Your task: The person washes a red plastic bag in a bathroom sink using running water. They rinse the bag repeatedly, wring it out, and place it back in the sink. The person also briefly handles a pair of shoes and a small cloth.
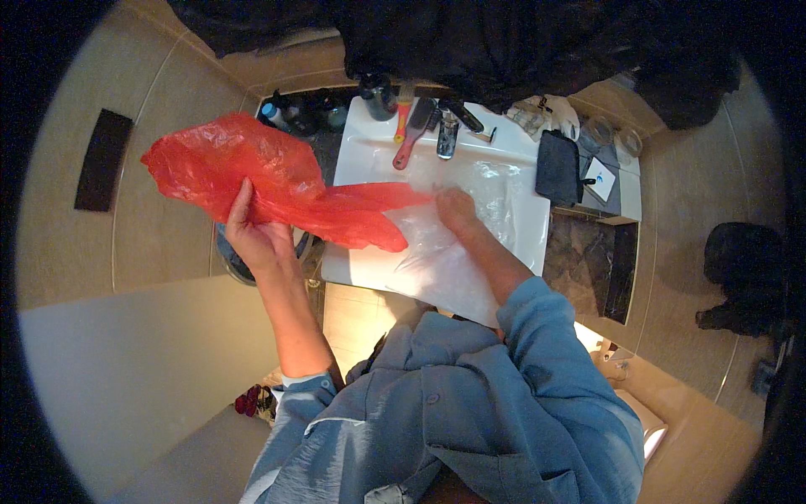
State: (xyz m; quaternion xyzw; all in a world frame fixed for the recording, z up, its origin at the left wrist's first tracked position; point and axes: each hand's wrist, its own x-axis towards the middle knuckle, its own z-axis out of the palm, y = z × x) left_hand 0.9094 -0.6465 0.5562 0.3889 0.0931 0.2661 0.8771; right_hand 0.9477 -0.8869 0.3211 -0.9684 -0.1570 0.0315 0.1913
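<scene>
A crumpled red plastic bag point(243, 160) stretches between my two hands above a white washbasin point(353, 267). My left hand point(259, 239) is closed on the bag's wider part, gripping it from the near side. At the other end, the bag narrows to my right hand point(457, 212), whose fingers are closed around it. A clear plastic bag point(445, 273) spreads over the basin around and below my right hand. Whether that hand grips the clear bag too, I cannot tell.
Along the basin's back edge lie a hairbrush point(413, 134), a dark bottle point(378, 99) and a shiny cylindrical can point(447, 137). To the right, a dark pouch point(559, 168) lies beside a small white box point(599, 180). A blue-capped bottle point(273, 113) stands at the back left.
</scene>
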